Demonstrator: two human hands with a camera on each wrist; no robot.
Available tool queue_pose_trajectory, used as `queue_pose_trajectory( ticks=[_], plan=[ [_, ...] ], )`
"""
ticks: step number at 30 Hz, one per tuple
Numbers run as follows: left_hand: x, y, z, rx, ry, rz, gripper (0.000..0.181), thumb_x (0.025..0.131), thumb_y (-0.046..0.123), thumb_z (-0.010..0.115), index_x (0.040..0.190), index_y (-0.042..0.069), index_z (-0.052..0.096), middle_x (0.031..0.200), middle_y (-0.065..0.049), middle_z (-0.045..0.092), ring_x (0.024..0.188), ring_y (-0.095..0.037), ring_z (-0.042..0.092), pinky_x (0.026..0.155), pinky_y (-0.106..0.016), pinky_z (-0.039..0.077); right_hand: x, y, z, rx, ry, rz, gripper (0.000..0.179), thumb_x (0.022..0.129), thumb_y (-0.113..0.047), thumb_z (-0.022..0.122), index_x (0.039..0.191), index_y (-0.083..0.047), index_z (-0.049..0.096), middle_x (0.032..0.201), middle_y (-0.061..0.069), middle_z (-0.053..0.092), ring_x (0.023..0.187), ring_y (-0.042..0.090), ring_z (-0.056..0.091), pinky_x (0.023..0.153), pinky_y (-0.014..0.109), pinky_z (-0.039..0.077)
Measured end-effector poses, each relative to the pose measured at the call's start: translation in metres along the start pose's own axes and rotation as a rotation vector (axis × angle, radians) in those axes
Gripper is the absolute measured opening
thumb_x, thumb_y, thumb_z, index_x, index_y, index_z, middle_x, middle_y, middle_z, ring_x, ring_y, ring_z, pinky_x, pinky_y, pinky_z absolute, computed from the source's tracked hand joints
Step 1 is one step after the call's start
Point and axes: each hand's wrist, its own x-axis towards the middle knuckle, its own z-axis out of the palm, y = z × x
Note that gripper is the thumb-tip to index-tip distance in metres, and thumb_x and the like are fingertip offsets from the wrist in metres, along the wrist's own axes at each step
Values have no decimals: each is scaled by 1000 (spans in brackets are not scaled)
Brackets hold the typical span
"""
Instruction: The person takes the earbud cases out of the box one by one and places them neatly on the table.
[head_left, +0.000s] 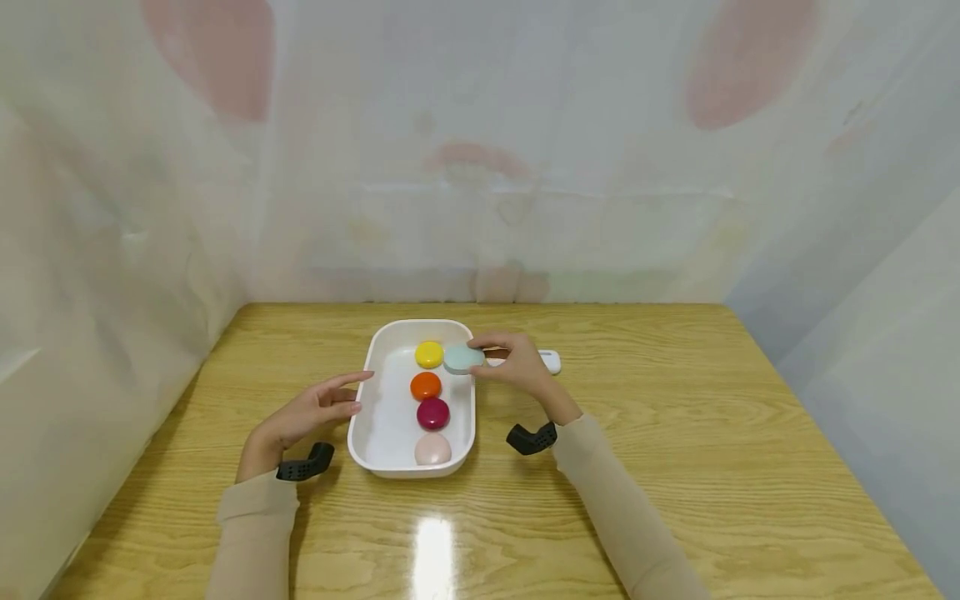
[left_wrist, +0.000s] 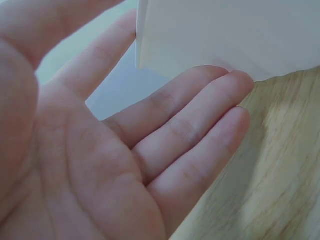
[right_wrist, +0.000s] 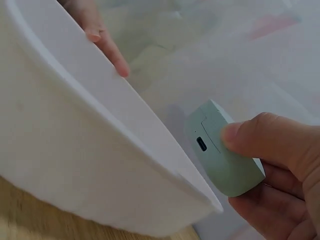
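Observation:
A mint-green earbud case (head_left: 463,359) with a charging port is pinched between the thumb and fingers of my right hand (head_left: 517,364), at the right rim of a white tray (head_left: 385,400). In the right wrist view the case (right_wrist: 225,155) is tilted, its port facing the tray wall. My left hand (head_left: 315,410) is at the tray's left side, fingers loosely extended, a fingertip at the rim. Inside the tray lie a yellow round piece (head_left: 429,354), an orange one (head_left: 426,386), a dark magenta one (head_left: 432,413) and a pale pink one (head_left: 432,448).
A white object with a rounded end (head_left: 551,361) lies on the wooden table (head_left: 660,433), partly hidden behind my right hand. Pale patterned curtains (head_left: 480,242) hang behind the table and at both sides.

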Motion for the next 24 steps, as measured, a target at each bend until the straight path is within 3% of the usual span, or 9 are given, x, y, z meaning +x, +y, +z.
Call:
queue_pose_trajectory(
  ticks=[8,24],
  plan=[
    [-3,0,0,0,4,-8,60,98,28,56,151,17,32,142,-27,47,124,-30,53,104,-45,47,-16,15,-23,67,64,45,38,78,3,75,114,9,65,122,30,63,110,42,62,91,34,56],
    [-4,2,1,-8,-5,-6,60,98,28,55,152,17,30,143,-27,47,127,-34,51,103,-42,48,-32,33,-60,75,107,172,40,81,5,72,120,9,62,130,30,57,118,46,58,88,23,56]
  ],
)
